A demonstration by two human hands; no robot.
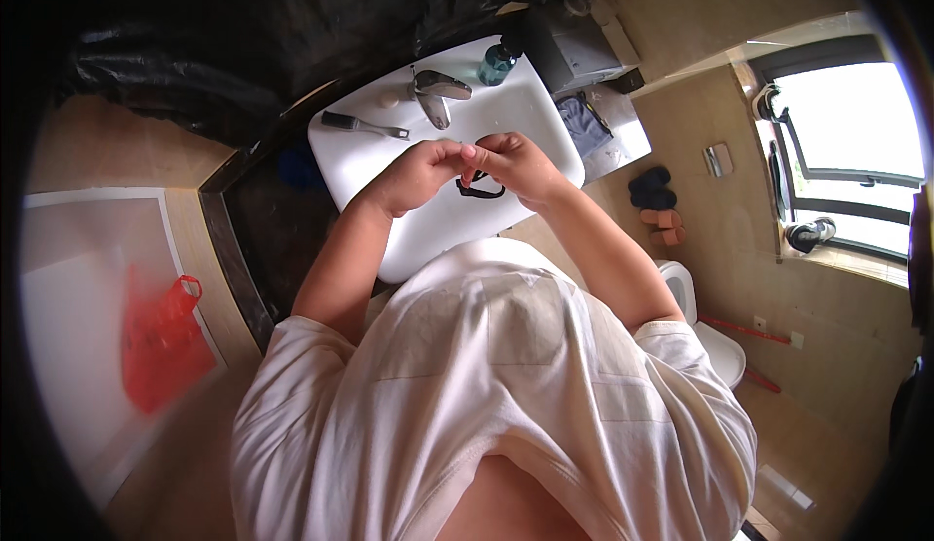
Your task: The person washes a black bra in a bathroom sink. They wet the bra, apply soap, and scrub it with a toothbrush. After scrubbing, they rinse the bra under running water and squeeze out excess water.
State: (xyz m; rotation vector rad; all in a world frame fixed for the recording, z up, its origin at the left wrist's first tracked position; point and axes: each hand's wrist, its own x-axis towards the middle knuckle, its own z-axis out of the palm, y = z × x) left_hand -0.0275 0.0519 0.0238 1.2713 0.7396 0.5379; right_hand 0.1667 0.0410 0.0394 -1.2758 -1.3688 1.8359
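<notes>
Above the white sink (355,166), my left hand (420,171) and my right hand (526,168) meet at the fingertips, fingers bent and closed. Below them shows the black frame of eyeglasses (484,191), gripped at its upper part by my right hand. The rest of the glasses is hidden behind my fingers. My left thumb and fingers pinch close to the same spot, but what lies between them cannot be made out. Behind my hands stands a chrome faucet (435,96). A grey-handled brush (365,125) lies on the sink's left rim.
A teal pump bottle (497,66) stands on the far right rim. Beside the sink are a grey cloth item (584,125) and a grey box (576,47). Slippers (652,189) and a toilet (718,354) are to the right. A red plastic bag (161,346) hangs left.
</notes>
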